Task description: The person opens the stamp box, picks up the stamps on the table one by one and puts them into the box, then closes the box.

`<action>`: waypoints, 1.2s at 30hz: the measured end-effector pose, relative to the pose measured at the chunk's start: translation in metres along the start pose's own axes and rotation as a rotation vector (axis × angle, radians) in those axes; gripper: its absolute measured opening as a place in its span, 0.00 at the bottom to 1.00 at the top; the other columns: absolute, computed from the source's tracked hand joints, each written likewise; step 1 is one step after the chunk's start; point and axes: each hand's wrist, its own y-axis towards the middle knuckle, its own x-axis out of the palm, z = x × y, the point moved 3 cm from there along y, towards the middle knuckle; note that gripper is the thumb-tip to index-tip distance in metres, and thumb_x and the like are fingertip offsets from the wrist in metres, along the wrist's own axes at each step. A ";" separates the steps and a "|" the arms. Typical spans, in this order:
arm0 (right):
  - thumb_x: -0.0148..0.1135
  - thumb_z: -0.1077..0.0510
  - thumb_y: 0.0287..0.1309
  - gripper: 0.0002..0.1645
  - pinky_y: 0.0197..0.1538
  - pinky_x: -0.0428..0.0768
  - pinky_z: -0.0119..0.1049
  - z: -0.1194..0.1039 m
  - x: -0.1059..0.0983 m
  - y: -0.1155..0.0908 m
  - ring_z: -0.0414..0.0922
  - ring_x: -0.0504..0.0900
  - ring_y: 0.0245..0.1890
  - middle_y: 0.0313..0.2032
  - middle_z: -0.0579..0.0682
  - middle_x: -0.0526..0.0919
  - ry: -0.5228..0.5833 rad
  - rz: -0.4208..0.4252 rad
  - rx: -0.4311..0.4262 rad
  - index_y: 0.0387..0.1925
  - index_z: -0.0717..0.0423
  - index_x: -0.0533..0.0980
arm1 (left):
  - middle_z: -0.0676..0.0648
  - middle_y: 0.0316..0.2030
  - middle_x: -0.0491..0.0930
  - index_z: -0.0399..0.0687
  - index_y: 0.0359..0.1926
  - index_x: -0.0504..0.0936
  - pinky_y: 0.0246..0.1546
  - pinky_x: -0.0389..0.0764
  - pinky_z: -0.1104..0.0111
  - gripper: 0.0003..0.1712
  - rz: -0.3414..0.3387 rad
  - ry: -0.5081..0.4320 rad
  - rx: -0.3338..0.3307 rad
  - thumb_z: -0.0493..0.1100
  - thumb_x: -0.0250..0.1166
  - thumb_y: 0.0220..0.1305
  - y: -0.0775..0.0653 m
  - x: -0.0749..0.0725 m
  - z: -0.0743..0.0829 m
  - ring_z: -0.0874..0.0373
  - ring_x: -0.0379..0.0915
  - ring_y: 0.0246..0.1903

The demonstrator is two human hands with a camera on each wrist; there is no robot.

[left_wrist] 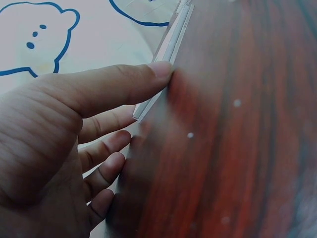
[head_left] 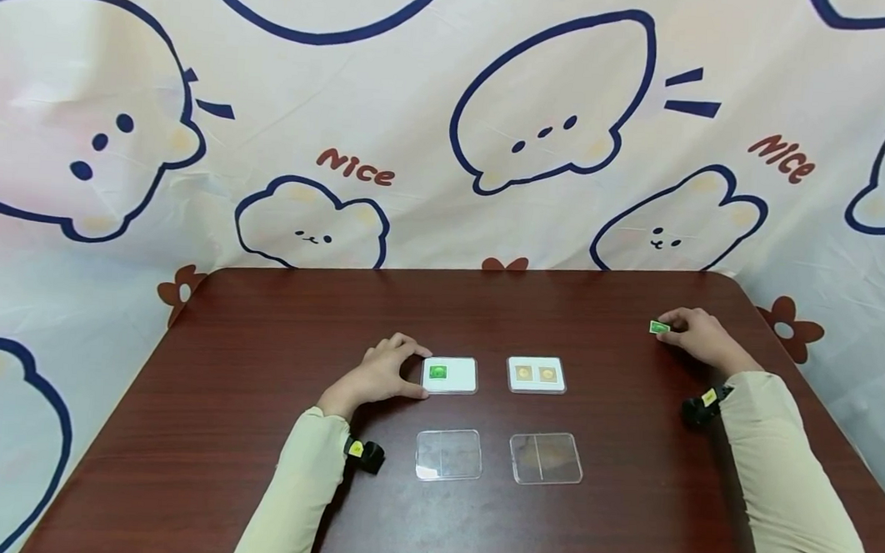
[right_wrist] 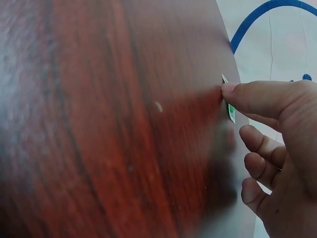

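My left hand [head_left: 380, 372] grips the left end of a flat white case [head_left: 453, 385], thumb at the near corner and forefinger at the far one. One green square [head_left: 437, 372] shows on the left half of that case. In the left wrist view the thumb presses the edge of the case [left_wrist: 174, 42], seen nearly side-on, while the other fingers spread below. At the far right of the table, my right hand [head_left: 698, 336] pinches a small green stamp-like piece [head_left: 659, 327] between thumb and forefinger. The right wrist view shows this green piece [right_wrist: 231, 113] edge-on, mostly behind the thumb.
A second white case [head_left: 519, 386] with two yellowish squares lies right of the first. Two clear lids [head_left: 447, 469] [head_left: 545, 477], each with a line across the middle, lie nearer on the brown table [head_left: 587, 535]. A printed cloth [head_left: 429, 100] hangs behind the table.
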 end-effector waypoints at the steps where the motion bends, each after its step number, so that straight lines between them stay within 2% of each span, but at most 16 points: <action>1: 0.61 0.55 0.62 0.24 0.46 0.72 0.51 0.000 0.000 0.000 0.57 0.74 0.42 0.44 0.68 0.78 0.001 0.002 0.001 0.52 0.70 0.73 | 0.45 0.62 0.66 0.55 0.61 0.75 0.61 0.58 0.48 0.36 0.000 0.001 0.000 0.52 0.74 0.50 0.000 0.000 0.000 0.47 0.60 0.62; 12: 0.60 0.56 0.62 0.19 0.43 0.71 0.44 0.000 0.000 -0.001 0.54 0.74 0.40 0.40 0.64 0.78 -0.003 0.023 -0.002 0.47 0.69 0.76 | 0.45 0.62 0.65 0.55 0.62 0.74 0.61 0.58 0.48 0.36 -0.008 -0.001 -0.001 0.52 0.74 0.51 -0.001 -0.001 0.002 0.47 0.59 0.62; 21: 0.59 0.55 0.63 0.20 0.44 0.72 0.46 -0.011 -0.002 -0.004 0.54 0.74 0.40 0.43 0.64 0.78 -0.002 0.012 -0.002 0.49 0.68 0.75 | 0.45 0.61 0.66 0.55 0.61 0.74 0.60 0.58 0.48 0.36 -0.001 0.011 0.006 0.52 0.74 0.51 0.000 0.000 0.004 0.48 0.60 0.61; 29: 0.62 0.54 0.62 0.20 0.42 0.72 0.43 -0.035 0.001 -0.007 0.52 0.73 0.40 0.42 0.62 0.76 -0.015 0.016 -0.034 0.48 0.66 0.76 | 0.44 0.62 0.65 0.54 0.62 0.74 0.60 0.59 0.48 0.36 -0.009 0.016 0.004 0.52 0.74 0.51 0.001 -0.001 0.005 0.47 0.60 0.61; 36: 0.62 0.56 0.62 0.16 0.43 0.72 0.43 -0.070 0.013 -0.006 0.51 0.72 0.41 0.42 0.60 0.75 -0.001 0.026 -0.079 0.46 0.63 0.77 | 0.44 0.62 0.65 0.53 0.61 0.74 0.60 0.58 0.48 0.36 -0.002 0.014 0.002 0.51 0.74 0.51 -0.002 -0.002 0.004 0.46 0.60 0.60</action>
